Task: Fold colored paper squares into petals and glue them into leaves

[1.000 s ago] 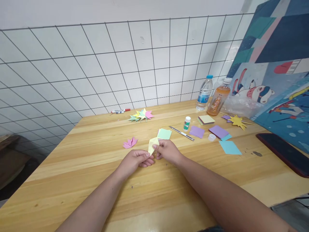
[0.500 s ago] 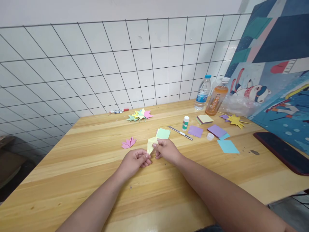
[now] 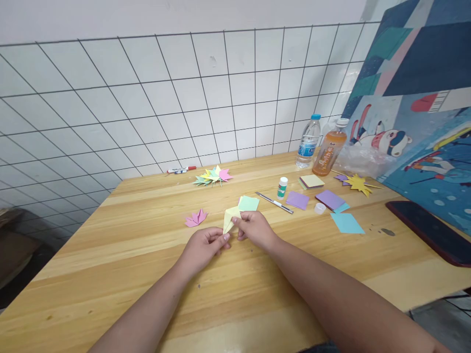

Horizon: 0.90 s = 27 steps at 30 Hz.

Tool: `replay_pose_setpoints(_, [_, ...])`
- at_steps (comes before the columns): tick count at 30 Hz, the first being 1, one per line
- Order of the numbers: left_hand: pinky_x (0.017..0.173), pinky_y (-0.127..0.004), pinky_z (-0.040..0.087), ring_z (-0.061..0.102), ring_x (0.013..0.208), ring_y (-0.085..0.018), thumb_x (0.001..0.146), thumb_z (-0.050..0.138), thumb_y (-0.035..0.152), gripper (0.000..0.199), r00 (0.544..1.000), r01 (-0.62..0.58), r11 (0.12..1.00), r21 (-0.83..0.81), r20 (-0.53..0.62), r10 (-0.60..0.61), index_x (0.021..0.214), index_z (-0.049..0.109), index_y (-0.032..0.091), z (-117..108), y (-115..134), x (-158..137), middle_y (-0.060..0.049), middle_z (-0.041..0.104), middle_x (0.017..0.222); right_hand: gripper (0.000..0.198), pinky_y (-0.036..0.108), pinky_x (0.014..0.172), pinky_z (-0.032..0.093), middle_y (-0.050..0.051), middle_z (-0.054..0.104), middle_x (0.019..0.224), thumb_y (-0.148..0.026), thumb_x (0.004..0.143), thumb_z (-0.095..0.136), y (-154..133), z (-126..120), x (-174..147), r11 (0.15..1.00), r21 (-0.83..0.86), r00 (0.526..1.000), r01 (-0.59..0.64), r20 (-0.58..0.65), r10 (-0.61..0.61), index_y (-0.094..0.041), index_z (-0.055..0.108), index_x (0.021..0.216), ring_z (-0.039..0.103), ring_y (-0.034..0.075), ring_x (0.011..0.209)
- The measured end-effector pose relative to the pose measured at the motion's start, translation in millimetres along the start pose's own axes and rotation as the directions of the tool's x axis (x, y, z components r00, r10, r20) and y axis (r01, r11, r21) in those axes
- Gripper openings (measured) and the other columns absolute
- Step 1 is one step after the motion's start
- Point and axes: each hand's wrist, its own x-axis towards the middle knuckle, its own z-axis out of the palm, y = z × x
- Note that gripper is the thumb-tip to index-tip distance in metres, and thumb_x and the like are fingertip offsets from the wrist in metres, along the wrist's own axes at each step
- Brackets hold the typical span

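Note:
A folded piece of pale yellow paper [image 3: 230, 218] is held up between my two hands over the table. My right hand [image 3: 253, 229] pinches its right side between thumb and fingers. At its lower tip, my left hand [image 3: 208, 244] has thumb and fingers closed on the paper. Just behind it lies a small stack of square paper with light green on top [image 3: 249, 203]. To the left, a pink folded paper flower piece [image 3: 196, 217] rests on the wood. Farther back is a multicoloured paper flower [image 3: 213, 176] with pointed petals.
On the right are a glue stick [image 3: 282, 188], a craft knife [image 3: 274, 202], purple paper [image 3: 298, 200], a blue sheet [image 3: 347, 223] and a phone [image 3: 430, 231]. A water bottle [image 3: 307, 142] and an orange drink bottle [image 3: 330, 148] stand near the tiled wall. Markers [image 3: 181, 169] lie at the back left.
The yellow paper has tilted slightly, with more of its lower tip showing. My left fingers have shifted a little at that tip; the right hand keeps its pinch.

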Motion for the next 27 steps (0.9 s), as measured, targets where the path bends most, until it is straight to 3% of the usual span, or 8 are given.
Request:
replay_pose_setpoints(3, [0.052,-0.022,0.04,0.053,0.051,-0.013,0.075,0.057,0.046,0.032,0.999,-0.024,0.999,0.028,-0.021,0.024,0.069,0.065,0.016,2.7,-1.9,0.8,-0.004,0.068,0.064,0.02,0.022,0.049,0.049,-0.002,0.051,0.05,-0.033,0.073,0.06,-1.5,-1.5,-1.0,1.0,-0.01,1.0,-0.011,-0.006,0.011,-0.014,0.06,0.066,0.051,0.01,0.048])
replay_pose_setpoints(5, [0.052,-0.022,0.04,0.054,0.052,-0.013,0.075,0.057,0.045,0.032,0.998,-0.046,0.997,0.061,-0.033,0.048,0.065,0.065,0.016,1.6,-5.3,1.3,-0.004,0.068,0.062,0.019,0.023,0.056,0.05,0.0,0.058,0.064,-0.033,0.074,0.059,-3.6,-3.5,-3.0,0.999,0.045,1.0,0.013,0.015,-0.014,-0.016,0.063,0.08,0.058,0.013,0.063])
replay_pose_setpoints(7, [0.051,-0.023,0.039,0.054,0.052,-0.014,0.075,0.056,0.045,0.032,0.998,-0.055,0.992,0.11,-0.032,0.059,0.062,0.065,0.017,-0.5,-8.3,1.3,-0.004,0.067,0.06,0.032,0.024,0.066,0.05,0.001,0.063,0.08,-0.035,0.075,0.058,-5.3,-4.9,-5.9,0.989,0.131,0.993,0.071,0.081,-0.082,-0.021,0.058,0.104,0.06,0.015,0.08])
replay_pose_setpoints(9, [0.051,-0.023,0.038,0.054,0.052,-0.015,0.075,0.054,0.044,0.032,0.997,-0.067,0.986,0.15,-0.019,0.07,0.062,0.064,0.017,-1.9,-9.6,0.7,-0.003,0.067,0.058,0.05,0.026,0.073,0.048,0.001,0.063,0.086,-0.033,0.072,0.063,-5.3,-4.7,-8.4,0.981,0.149,0.979,0.126,0.143,-0.147,-0.024,0.047,0.119,0.059,0.014,0.083])
replay_pose_setpoints(11, [0.051,-0.023,0.038,0.055,0.053,-0.015,0.076,0.053,0.043,0.031,0.996,-0.092,0.98,0.177,-0.004,0.094,0.061,0.063,0.017,-2.1,-8.8,-0.5,-0.003,0.066,0.058,0.058,0.025,0.07,0.046,-0.001,0.062,0.08,-0.028,0.065,0.07,-4.0,-3.4,-9.3,0.983,0.067,0.974,0.17,0.144,-0.178,-0.023,0.047,0.118,0.058,0.013,0.074])
replay_pose_setpoints(16, [0.052,-0.023,0.037,0.053,0.054,-0.014,0.079,0.051,0.041,0.03,0.991,-0.127,0.965,0.23,-0.017,0.135,0.063,0.063,0.019,-2.1,-4.8,-2.4,-0.001,0.063,0.058,0.042,0.02,0.053,0.038,-0.006,0.051,0.064,-0.024,0.062,0.07,-1.7,-5.7,-4.3,0.98,-0.06,0.981,0.192,0.032,-0.19,-0.021,0.054,0.1,0.047,0.01,0.056])
replay_pose_setpoints(23, [0.057,-0.025,0.043,0.057,0.059,-0.016,0.071,0.063,0.042,0.028,0.99,-0.11,0.994,0.014,-0.088,0.11,0.086,0.065,0.018,-2.4,-5.4,0.5,-0.002,0.066,0.068,0.035,0.02,0.045,0.026,-0.009,0.034,0.048,-0.032,0.063,0.07,-1.1,-13.6,0.0,0.977,-0.142,0.984,0.157,-0.066,-0.167,-0.023,0.059,0.094,0.031,0.008,0.043])
replay_pose_setpoints(27, [0.056,-0.025,0.043,0.056,0.057,-0.016,0.07,0.064,0.045,0.032,0.99,-0.087,0.996,-0.008,-0.11,0.085,0.088,0.064,0.018,0.0,-6.5,2.0,-0.002,0.065,0.065,0.032,0.02,0.043,0.023,-0.01,0.031,0.047,-0.033,0.062,0.071,-2.5,-9.3,-2.2,0.975,-0.147,0.981,0.165,-0.079,-0.178,-0.022,0.061,0.09,0.026,0.008,0.042])
